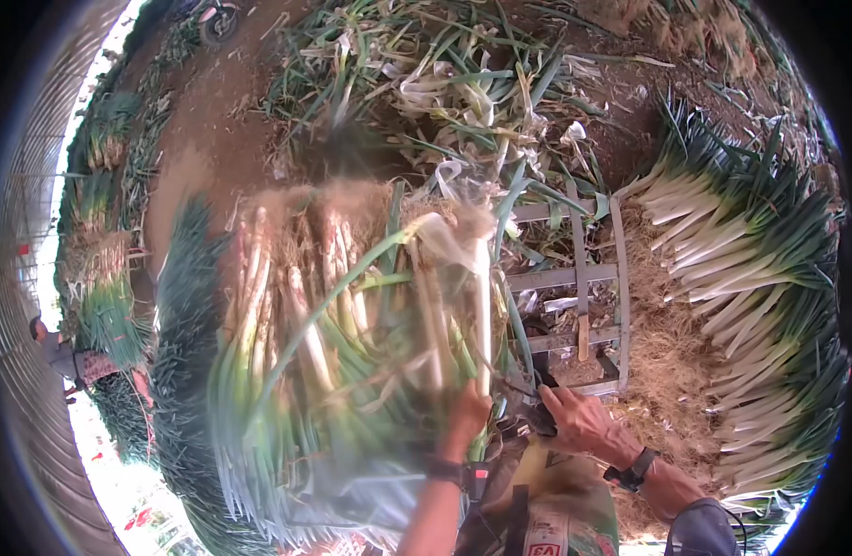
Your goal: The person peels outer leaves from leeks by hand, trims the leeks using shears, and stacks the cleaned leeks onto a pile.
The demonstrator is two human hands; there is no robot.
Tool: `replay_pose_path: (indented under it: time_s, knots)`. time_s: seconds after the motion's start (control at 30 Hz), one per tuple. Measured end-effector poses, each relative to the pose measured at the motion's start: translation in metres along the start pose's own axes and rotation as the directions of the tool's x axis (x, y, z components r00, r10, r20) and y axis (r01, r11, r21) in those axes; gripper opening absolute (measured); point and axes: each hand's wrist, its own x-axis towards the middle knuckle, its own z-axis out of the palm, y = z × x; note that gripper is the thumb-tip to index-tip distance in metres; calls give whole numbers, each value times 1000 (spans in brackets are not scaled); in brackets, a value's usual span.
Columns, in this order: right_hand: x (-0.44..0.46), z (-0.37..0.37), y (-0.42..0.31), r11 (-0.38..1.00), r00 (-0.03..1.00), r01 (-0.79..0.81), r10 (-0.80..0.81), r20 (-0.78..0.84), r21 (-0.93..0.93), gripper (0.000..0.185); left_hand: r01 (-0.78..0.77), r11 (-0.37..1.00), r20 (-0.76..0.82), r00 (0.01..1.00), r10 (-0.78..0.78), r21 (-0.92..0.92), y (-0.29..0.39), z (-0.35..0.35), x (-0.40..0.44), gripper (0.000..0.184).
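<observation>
My left hand (469, 414) is closed around the lower part of a long green onion (482, 315). Its white stem stands upright from my fist, with pale peeled skin and roots, blurred, near its top. Just to the right, my right hand (579, 422) is curled around a small dark object at my fingertips, whose kind I cannot make out. In front and to the left lies a heap of unpeeled green onions (301, 315), brown roots pointing away from me and green leaves toward me. Plastic sheeting (379, 505) shows beneath their leaves.
A metal frame (620, 296) with slats stands ahead of my right hand. Cleaned green onions (722, 278) lie in a long row at the right, beside loose roots (671, 371). Stripped leaves (444, 83) cover the ground beyond. Another person (50, 347) is at the far left.
</observation>
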Motion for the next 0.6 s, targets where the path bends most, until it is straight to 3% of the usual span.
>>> replay_pose_path:
  time_s: [0.07, 0.17, 0.27, 0.37, 0.5, 0.6]
  knots:
    - [-1, 4, -2, 1000, 1000, 8, -9, 15, 20, 71, -153, 987, -48, 987, 155, 38, -6, 10, -12, 36]
    - [-8, 11, -6, 999, 986, -33, 35, 163, -11, 69, -111, 989, -71, 992, 104, -101, 1, -6, -37, 35]
    - [-20, 32, -4, 999, 981, 35, -34, 191, 0, 69, -84, 996, -363, 929, 73, -13, 6, -23, -46, 26]
    - [-28, 38, -11, 999, 971, 46, -49, 234, 17, 71, -117, 993, -524, 847, 90, -19, -4, -43, -44, 32]
    - [-34, 53, -16, 999, 966, 10, -18, 259, 31, 73, -42, 953, -381, 910, 160, 299, 11, -54, -42, 34]
    - [-38, 61, -16, 1000, 972, 16, -20, 233, 20, 76, -112, 841, -322, 891, 321, 529, -1, -43, -38, 28]
